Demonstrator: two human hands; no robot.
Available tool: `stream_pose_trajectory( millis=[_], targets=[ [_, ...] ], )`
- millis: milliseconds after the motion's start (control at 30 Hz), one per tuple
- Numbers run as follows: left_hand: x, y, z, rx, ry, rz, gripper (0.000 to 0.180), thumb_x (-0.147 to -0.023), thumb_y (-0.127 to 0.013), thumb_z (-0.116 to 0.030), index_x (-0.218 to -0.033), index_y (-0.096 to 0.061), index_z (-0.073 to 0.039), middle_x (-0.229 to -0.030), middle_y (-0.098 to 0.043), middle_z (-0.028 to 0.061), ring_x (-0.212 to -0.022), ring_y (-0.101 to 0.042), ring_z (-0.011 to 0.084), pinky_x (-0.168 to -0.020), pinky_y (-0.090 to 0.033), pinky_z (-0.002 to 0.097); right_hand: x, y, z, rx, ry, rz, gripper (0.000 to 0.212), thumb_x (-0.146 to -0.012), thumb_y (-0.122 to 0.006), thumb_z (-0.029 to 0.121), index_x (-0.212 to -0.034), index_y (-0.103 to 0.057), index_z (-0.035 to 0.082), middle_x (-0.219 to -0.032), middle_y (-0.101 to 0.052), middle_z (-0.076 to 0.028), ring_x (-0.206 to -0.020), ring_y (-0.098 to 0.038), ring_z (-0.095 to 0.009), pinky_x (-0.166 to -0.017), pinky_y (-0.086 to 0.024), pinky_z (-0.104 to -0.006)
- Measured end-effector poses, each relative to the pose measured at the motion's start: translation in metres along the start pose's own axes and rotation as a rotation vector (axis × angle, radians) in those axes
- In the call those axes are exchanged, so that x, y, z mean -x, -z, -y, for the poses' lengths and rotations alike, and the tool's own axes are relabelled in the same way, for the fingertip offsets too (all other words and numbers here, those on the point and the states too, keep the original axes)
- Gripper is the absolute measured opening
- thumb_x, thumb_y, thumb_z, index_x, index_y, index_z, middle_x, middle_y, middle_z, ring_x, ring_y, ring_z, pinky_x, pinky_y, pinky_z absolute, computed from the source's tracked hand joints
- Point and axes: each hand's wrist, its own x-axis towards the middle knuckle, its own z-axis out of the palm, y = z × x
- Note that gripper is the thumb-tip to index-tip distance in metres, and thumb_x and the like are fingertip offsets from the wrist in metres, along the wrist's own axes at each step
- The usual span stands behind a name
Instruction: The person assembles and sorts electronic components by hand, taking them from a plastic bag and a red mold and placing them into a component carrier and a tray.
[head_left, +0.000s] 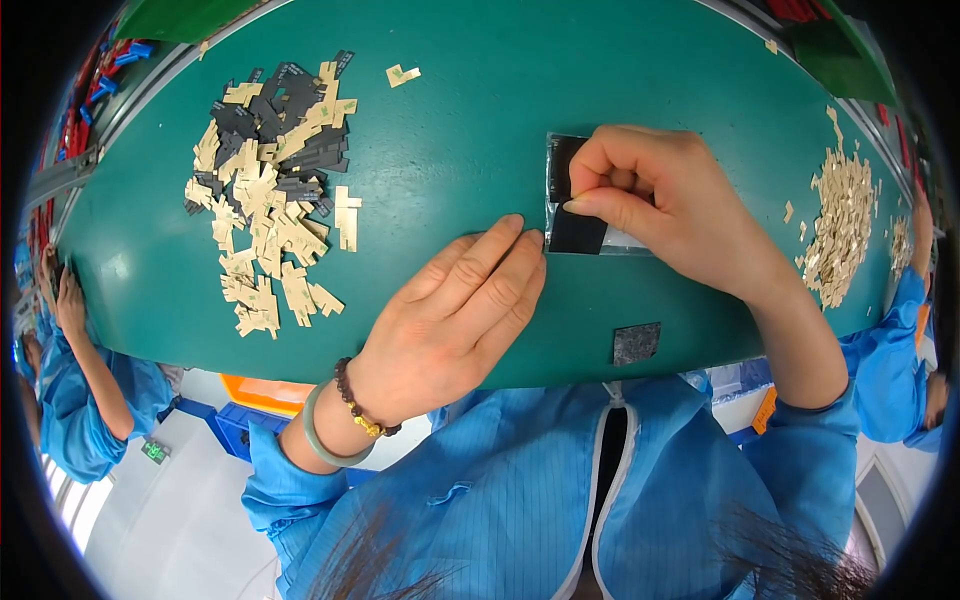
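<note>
A flat black rectangular piece [577, 236] with shiny clear film along its edges lies on the green table, right of the middle. Part of it is covered by my right hand [655, 195], and a whitish area shows under the palm. Thumb and forefinger of that hand are pinched together over the black surface; anything between them is too small to make out. My left hand [455, 310] rests palm down on the table with fingers stretched out. Its fingertips reach the lower left edge of the black piece, and I cannot tell whether they touch it.
On the left lies a loose pile of cream and dark grey die-cut pieces [265, 200]. A heap of small cream pieces [842, 225] sits at the far right. A small dark square [637, 344] lies near the front edge. Co-workers' blue sleeves [95, 400] show at both sides.
</note>
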Motion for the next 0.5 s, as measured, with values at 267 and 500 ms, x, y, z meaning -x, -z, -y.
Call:
stream_pose_trajectory(
  millis=[267, 500],
  targets=[
    [0.0002, -0.0005, -0.0008, -0.01, -0.001, -0.002, 0.041, -0.064, -0.066, -0.002, -0.105, -0.066, 0.004, -0.12, -0.061, 0.0154, -0.118, -0.056, 0.031, -0.092, -0.05, 0.0398, 0.0016, -0.002, -0.0003, 0.031, 0.019, -0.013, 0.011, -0.082, -0.067, 0.012, -0.081, -0.06, 0.004, -0.068, -0.059, -0.008, -0.06, -0.057, -0.021, -0.056, -0.044, -0.0323],
    [0.0004, -0.001, -0.0011, -0.023, -0.002, -0.006, 0.041, -0.065, -0.066, -0.001, -0.105, -0.066, 0.004, -0.12, -0.061, 0.0153, -0.119, -0.056, 0.0307, -0.092, -0.05, 0.0399, 0.0016, -0.0032, -0.0006, 0.1, 0.067, -0.032, 0.011, -0.082, -0.067, 0.014, -0.08, -0.06, 0.005, -0.07, -0.06, -0.007, -0.062, -0.059, -0.022, -0.057, -0.045, -0.0334]
  ],
)
